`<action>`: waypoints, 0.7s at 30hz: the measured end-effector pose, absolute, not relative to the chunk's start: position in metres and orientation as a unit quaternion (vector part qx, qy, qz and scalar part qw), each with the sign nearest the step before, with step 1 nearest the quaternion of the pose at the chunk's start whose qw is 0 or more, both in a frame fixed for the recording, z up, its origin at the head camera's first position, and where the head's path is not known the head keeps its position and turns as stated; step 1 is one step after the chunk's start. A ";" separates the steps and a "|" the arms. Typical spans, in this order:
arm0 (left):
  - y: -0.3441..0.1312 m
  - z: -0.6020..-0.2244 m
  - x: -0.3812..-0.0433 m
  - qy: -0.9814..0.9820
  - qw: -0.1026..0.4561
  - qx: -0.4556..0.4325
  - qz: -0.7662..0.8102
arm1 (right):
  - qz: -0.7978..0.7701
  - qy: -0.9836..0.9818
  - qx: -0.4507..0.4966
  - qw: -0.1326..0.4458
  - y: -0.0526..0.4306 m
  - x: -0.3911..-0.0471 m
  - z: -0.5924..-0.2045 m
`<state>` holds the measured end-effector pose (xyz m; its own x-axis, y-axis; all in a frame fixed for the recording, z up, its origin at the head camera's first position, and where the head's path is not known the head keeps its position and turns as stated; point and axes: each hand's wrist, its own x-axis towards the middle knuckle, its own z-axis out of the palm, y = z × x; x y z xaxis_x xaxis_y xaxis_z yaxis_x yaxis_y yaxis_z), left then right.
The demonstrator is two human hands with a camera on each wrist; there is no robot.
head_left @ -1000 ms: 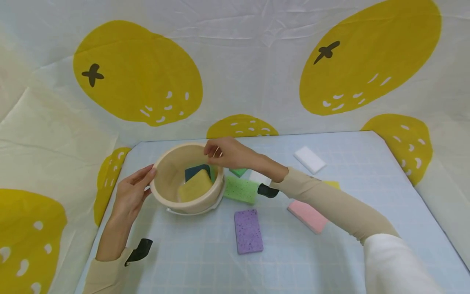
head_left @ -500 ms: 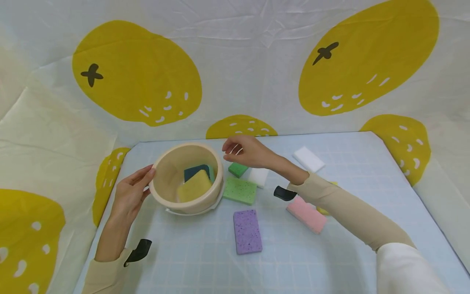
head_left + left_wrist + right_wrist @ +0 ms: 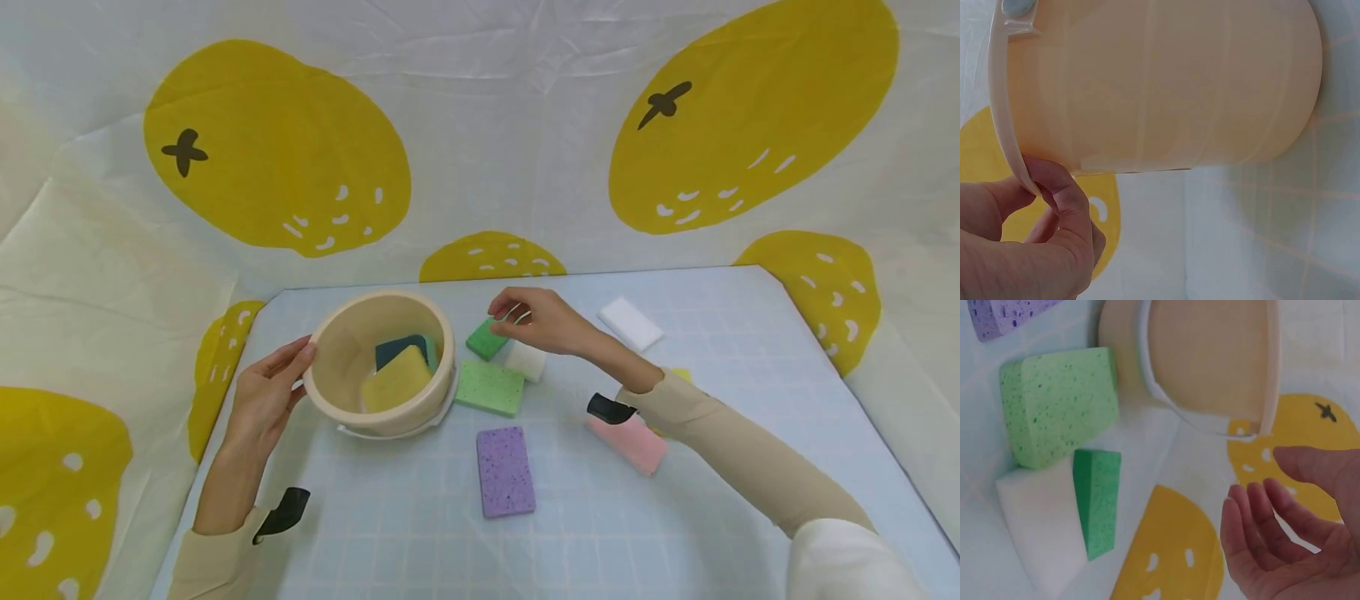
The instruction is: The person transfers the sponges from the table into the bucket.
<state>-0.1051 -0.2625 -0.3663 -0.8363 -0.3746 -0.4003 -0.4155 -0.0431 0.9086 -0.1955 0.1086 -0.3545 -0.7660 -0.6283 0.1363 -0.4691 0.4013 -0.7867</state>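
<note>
A cream bucket [image 3: 337,333] stands at the left of the table, and my left hand [image 3: 266,396] pinches its rim between thumb and fingers. Inside it lie a yellow sponge [image 3: 397,382] and a dark blue sponge [image 3: 393,350], with a bit of green beside them. My right hand [image 3: 543,321] holds nothing; its fingers hang loosely curved over the table. Just under its fingertips in the head view lies a dark green sponge [image 3: 485,340]. Next to that are a white sponge [image 3: 527,362] and a light green sponge [image 3: 490,388].
A purple sponge [image 3: 506,472] lies nearer the front. To the right are a pink sponge [image 3: 633,444], a yellow piece [image 3: 682,375] partly behind the right sleeve, and a white block [image 3: 632,324] farther back. A lemon-print cloth [image 3: 480,150] walls in the table.
My right hand has moved right, away from over the bucket's rim to above the dark green and white sponges. My left hand keeps its hold on the rim.
</note>
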 end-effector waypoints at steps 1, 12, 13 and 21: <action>-0.262 -0.366 -0.105 0.692 0.015 -0.285 0.663 | -0.437 0.833 -0.328 0.090 0.112 -0.195 -0.357; -0.262 -0.368 -0.104 0.690 0.011 -0.275 0.670 | -0.444 0.840 -0.296 0.096 0.149 -0.183 -0.379; -0.262 -0.368 -0.104 0.687 0.009 -0.270 0.674 | -0.442 0.843 -0.293 0.097 0.153 -0.182 -0.380; -0.262 -0.369 -0.102 0.670 0.003 -0.237 0.703 | -0.437 0.850 -0.275 0.107 0.177 -0.170 -0.397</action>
